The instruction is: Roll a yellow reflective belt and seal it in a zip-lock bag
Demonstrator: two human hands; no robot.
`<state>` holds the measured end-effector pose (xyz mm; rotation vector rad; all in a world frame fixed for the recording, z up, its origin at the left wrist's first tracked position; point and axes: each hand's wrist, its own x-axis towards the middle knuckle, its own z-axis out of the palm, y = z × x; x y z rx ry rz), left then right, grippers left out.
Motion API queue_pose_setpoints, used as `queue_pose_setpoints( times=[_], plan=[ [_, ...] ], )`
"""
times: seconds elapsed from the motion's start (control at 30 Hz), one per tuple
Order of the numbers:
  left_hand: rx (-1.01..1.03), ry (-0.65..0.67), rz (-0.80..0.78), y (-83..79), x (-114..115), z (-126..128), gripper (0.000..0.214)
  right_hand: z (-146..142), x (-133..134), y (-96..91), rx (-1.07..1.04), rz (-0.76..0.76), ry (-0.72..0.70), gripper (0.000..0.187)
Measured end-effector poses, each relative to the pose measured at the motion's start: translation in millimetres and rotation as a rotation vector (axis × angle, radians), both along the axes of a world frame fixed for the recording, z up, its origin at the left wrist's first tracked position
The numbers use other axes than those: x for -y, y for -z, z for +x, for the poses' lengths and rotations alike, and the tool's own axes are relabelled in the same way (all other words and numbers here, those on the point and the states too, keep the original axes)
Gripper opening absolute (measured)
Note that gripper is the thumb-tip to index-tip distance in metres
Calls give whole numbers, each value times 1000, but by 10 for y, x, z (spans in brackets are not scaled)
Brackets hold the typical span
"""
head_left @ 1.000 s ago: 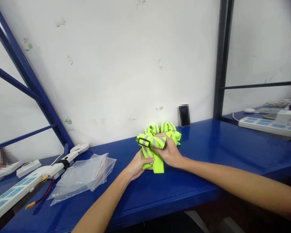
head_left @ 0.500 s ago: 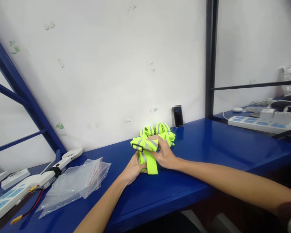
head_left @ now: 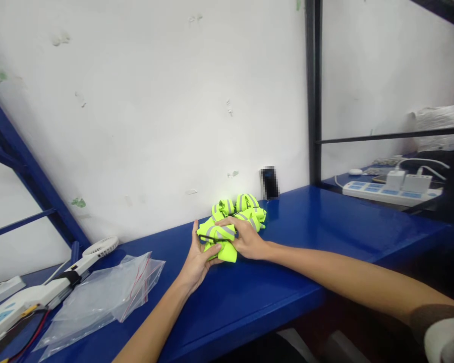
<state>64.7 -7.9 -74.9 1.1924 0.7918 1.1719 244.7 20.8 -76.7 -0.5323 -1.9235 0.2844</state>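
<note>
A tight bundle of fluorescent yellow-green fabric with grey reflective stripes (head_left: 230, 222) lies on the blue table, and a small black buckle (head_left: 208, 238) shows at its front left. My right hand (head_left: 245, 239) presses over the top of the bundle, fingers curled around it. From the lower left, my left hand (head_left: 199, 259) cups it, with the thumb raised at its left side and the fingers beneath it. The bundle's underside is hidden by my hands.
Clear plastic zip bags (head_left: 102, 297) and a white handheld fan (head_left: 100, 247) lie to the left, beside a power strip (head_left: 7, 315). Another power strip with chargers (head_left: 389, 193) stands far right. A dark pixelated object (head_left: 269, 182) stands against the wall behind the bundle.
The hanging yellow strap is shorter and folded closer into the bundle. My left thumb has risen beside it. The whole scene has shifted left and looks smaller in view.
</note>
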Motion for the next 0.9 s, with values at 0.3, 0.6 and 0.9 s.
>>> queue_pose_setpoints(
  times=[0.3, 0.6, 0.9],
  plan=[
    [77, 97, 58, -102, 84, -58, 106, -22, -8, 27, -70, -232, -38, 54],
    [-294, 41, 239, -58, 62, -5, 112, -60, -13, 74, -147, -586, -197, 33],
    [-924, -555, 965, -72, -42, -178, 26, -101, 105, 58, -14, -685, -298, 46]
  ],
)
